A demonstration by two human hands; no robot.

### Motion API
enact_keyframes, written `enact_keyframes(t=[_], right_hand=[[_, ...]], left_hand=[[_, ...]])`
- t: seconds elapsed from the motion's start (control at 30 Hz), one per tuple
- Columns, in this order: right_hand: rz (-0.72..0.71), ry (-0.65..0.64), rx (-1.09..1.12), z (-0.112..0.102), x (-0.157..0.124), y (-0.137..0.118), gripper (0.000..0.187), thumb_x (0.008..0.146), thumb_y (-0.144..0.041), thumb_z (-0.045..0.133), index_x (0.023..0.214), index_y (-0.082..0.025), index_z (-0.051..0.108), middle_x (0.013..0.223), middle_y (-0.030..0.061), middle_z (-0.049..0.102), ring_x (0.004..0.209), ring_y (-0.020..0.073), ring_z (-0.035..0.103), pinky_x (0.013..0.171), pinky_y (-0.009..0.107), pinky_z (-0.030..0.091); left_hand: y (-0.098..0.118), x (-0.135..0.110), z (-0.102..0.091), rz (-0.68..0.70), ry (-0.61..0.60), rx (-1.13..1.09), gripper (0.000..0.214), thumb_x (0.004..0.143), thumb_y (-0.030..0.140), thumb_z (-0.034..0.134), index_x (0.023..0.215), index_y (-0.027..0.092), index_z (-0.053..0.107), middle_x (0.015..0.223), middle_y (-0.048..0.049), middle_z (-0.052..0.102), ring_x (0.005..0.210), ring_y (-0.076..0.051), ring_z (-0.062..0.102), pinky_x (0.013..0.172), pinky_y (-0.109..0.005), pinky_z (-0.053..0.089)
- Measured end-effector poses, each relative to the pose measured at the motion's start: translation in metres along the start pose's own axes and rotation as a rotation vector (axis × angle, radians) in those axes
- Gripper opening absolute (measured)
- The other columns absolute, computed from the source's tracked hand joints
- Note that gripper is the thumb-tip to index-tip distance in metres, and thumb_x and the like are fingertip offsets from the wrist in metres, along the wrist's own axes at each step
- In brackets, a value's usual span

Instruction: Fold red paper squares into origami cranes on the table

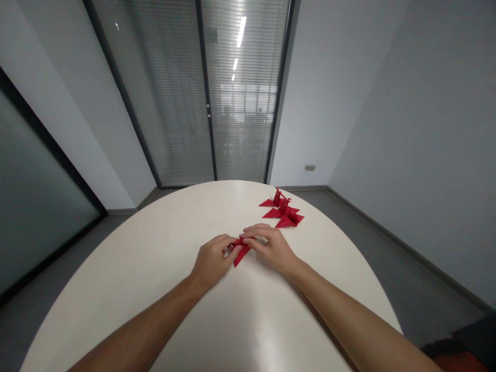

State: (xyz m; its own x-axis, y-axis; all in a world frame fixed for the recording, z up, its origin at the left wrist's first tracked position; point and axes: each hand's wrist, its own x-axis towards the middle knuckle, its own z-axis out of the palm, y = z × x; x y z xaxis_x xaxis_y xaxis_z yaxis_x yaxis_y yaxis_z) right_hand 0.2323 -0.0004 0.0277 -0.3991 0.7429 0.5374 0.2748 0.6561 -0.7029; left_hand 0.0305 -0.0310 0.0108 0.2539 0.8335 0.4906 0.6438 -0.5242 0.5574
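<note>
Right now, two bare hands are close together over a big white table with a round edge. The left hand has its fingers and thumb pinched on a small red folded paper. The right hand pinches the same paper from the other side, with its fingers bent over the top and its thumb below. So both hands are narrow, and both hold the paper. The paper is between them, near the middle of the table, and one pointed red flap sticks out below the fingers, toward the person. The rest of it is hard to see because the fingers cover it. A tiny pale bit shows by the left thumb, too small to make out

Just past the right hand, three red paper birds sit in a bunch near the far right edge of the table. The far bird and the middle bird have pointed wings. The near bird is closest to the right hand, but not touching it. Behind the table are tall glass panels with thin stripes and black frames. Beside them is a pale wall, with a little plate low down, above a gray floor
</note>
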Motion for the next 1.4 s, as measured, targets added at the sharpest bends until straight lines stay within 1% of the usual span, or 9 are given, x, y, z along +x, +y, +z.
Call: enact_keyframes(t=[0.13, 0.23, 0.33, 0.43, 0.57, 0.8, 1.0, 1.23, 1.4], right_hand=[[0.111, 0.029, 0.119, 0.002, -0.001, -0.003, 0.019, 0.092, -0.032, 0.064, 0.107, -0.024, 0.073, 0.109, 0.0075, 0.075, 0.102, 0.0221, 0.069, 0.094, 0.040, 0.053], [0.189, 0.029, 0.237, 0.006, -0.002, -0.001, 0.046, 0.085, -0.032, 0.073, 0.128, -0.024, 0.060, 0.126, 0.0105, 0.067, 0.104, 0.0206, 0.067, 0.092, 0.038, 0.054], [0.284, -0.022, 0.351, 0.010, -0.003, 0.004, 0.067, 0.077, -0.029, 0.079, 0.137, -0.023, 0.049, 0.108, 0.0071, 0.071, 0.088, 0.0172, 0.068, 0.083, 0.034, 0.054], [0.309, -0.030, 0.331, 0.013, -0.003, 0.008, 0.048, 0.079, -0.033, 0.077, 0.122, -0.020, 0.060, 0.089, 0.0024, 0.071, 0.077, 0.0163, 0.065, 0.073, 0.031, 0.051], [0.284, -0.023, 0.289, 0.013, -0.001, 0.011, 0.026, 0.084, -0.038, 0.072, 0.101, -0.018, 0.069, 0.092, 0.0048, 0.072, 0.085, 0.0184, 0.065, 0.074, 0.030, 0.049], [0.330, -0.027, 0.287, 0.013, -0.002, 0.015, 0.025, 0.084, -0.039, 0.071, 0.097, -0.017, 0.070, 0.092, 0.0053, 0.073, 0.088, 0.0195, 0.066, 0.078, 0.031, 0.051], [0.385, -0.095, 0.159, 0.008, -0.002, 0.020, 0.021, 0.083, -0.032, 0.069, 0.096, -0.016, 0.071, 0.091, 0.0048, 0.073, 0.077, 0.0177, 0.065, 0.075, 0.032, 0.050], [0.284, -0.114, 0.057, 0.003, -0.003, 0.024, 0.021, 0.080, -0.029, 0.073, 0.098, -0.019, 0.072, 0.111, 0.0067, 0.071, 0.092, 0.0197, 0.065, 0.082, 0.032, 0.049], [0.250, -0.153, 0.133, 0.002, -0.004, 0.024, 0.023, 0.085, -0.027, 0.067, 0.107, -0.020, 0.070, 0.111, 0.0064, 0.072, 0.096, 0.0203, 0.067, 0.087, 0.034, 0.051]], left_hand=[[-0.002, 0.000, 0.000, -0.114, 0.007, -0.129, 0.014, 0.088, 0.030, 0.064, 0.094, 0.021, 0.073, 0.086, -0.0022, 0.075, 0.069, -0.016, 0.063, 0.066, -0.027, 0.049], [-0.003, 0.002, 0.000, -0.192, 0.036, -0.244, 0.017, 0.086, 0.033, 0.065, 0.094, 0.020, 0.074, 0.086, -0.0021, 0.076, 0.068, -0.016, 0.065, 0.062, -0.026, 0.049], [-0.002, 0.005, 0.000, -0.247, 0.065, -0.339, 0.020, 0.085, 0.035, 0.065, 0.093, 0.018, 0.073, 0.087, -0.0037, 0.077, 0.071, -0.017, 0.068, 0.061, -0.025, 0.051], [0.000, 0.006, 0.001, -0.259, 0.080, -0.390, 0.023, 0.088, 0.036, 0.061, 0.095, 0.017, 0.073, 0.089, -0.0050, 0.077, 0.076, -0.018, 0.070, 0.064, -0.026, 0.054], [0.000, 0.006, 0.001, -0.244, 0.055, -0.439, 0.028, 0.093, 0.036, 0.054, 0.101, 0.016, 0.072, 0.093, -0.0065, 0.078, 0.080, -0.019, 0.072, 0.070, -0.028, 0.057], [-0.005, 0.005, 0.003, -0.263, 0.053, -0.423, 0.031, 0.093, 0.033, 0.053, 0.114, 0.015, 0.067, 0.108, -0.0098, 0.076, 0.094, -0.021, 0.072, 0.085, -0.033, 0.058], [-0.013, 0.004, 0.010, -0.286, -0.022, -0.440, 0.031, 0.091, 0.025, 0.053, 0.119, 0.016, 0.062, 0.114, -0.0115, 0.073, 0.100, -0.021, 0.072, 0.084, -0.033, 0.059], [-0.019, 0.003, 0.012, -0.118, -0.021, -0.332, 0.038, 0.078, 0.005, 0.054, 0.110, 0.020, 0.067, 0.114, -0.0073, 0.072, 0.108, -0.021, 0.067, 0.102, -0.039, 0.051], [-0.020, 0.004, 0.014, -0.145, -0.051, -0.469, 0.038, 0.078, 0.008, 0.060, 0.114, 0.020, 0.063, 0.116, -0.0074, 0.070, 0.107, -0.020, 0.068, 0.100, -0.037, 0.053]])
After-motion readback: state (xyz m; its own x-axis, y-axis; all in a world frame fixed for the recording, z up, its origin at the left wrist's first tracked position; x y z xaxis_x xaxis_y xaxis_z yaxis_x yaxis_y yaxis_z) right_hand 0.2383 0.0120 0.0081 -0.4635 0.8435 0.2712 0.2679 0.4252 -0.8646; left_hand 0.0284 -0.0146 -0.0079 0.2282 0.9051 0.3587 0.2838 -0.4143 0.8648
